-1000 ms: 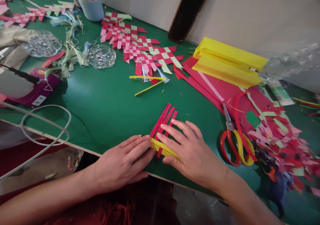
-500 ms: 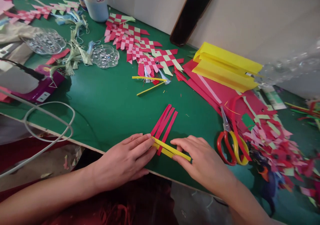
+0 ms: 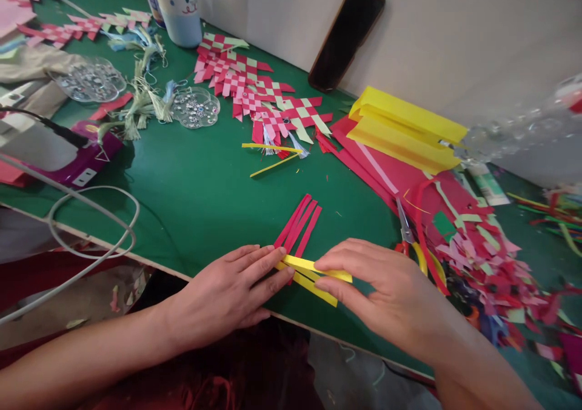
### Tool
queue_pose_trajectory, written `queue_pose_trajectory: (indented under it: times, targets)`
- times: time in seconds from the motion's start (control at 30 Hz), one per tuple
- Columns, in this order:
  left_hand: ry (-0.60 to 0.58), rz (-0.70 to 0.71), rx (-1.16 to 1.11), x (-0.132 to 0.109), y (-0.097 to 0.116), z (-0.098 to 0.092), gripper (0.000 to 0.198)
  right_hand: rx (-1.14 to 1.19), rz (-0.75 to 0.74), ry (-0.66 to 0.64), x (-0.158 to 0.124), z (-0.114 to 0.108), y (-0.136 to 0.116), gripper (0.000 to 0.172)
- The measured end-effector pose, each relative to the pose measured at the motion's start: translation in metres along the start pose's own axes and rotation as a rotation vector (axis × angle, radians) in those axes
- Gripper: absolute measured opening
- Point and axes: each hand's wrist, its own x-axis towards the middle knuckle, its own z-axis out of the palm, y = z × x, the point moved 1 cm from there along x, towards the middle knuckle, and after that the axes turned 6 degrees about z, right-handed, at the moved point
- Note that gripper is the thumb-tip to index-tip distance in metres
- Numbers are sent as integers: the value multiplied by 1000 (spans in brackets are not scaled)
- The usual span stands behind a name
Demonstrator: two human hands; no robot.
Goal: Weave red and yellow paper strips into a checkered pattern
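Observation:
My left hand lies over the crossing of red and yellow paper strips, its fingers pressed together on them and holding them at the table's front edge. Several narrow red paper strips fan out beyond its fingertips. Two yellow paper strips run from under those fingers to the right, spread apart from each other. My right hand pinches the upper yellow strip between thumb and fingers; the lower yellow strip passes close to its thumb. How the strips cross beneath my left fingers is hidden.
Beyond the hands lie woven paper fish. Scissors, partly behind my right hand, are beside paper scraps. Folded yellow paper rests on red sheets. A phone leans on the wall; a white cable loops at left.
My right hand has shifted its pinch onto the upper yellow strip and raised it, so the two yellow strips stand further apart. My left hand stays in place. The view has shifted slightly.

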Motion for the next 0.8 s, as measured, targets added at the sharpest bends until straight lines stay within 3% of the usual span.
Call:
queue_pose_trajectory:
  times: [0.1, 0.2, 0.3, 0.47, 0.8]
  targets:
    - [27, -7, 22, 1, 1, 0, 72, 189, -34, -106, 14, -5, -5, 23]
    - [39, 1, 45, 0, 1, 0, 69, 373, 136, -110, 29, -5, 16, 40]
    - [40, -1, 60, -2, 2, 2, 68, 219, 333, 192, 46, 0, 53, 28]
    - [55, -12, 52, -2, 2, 5, 68, -73, 229, 129, 67, 17, 84, 24]
    - [49, -15, 42, -2, 2, 2, 65, -81, 166, 199, 68, 22, 85, 10]
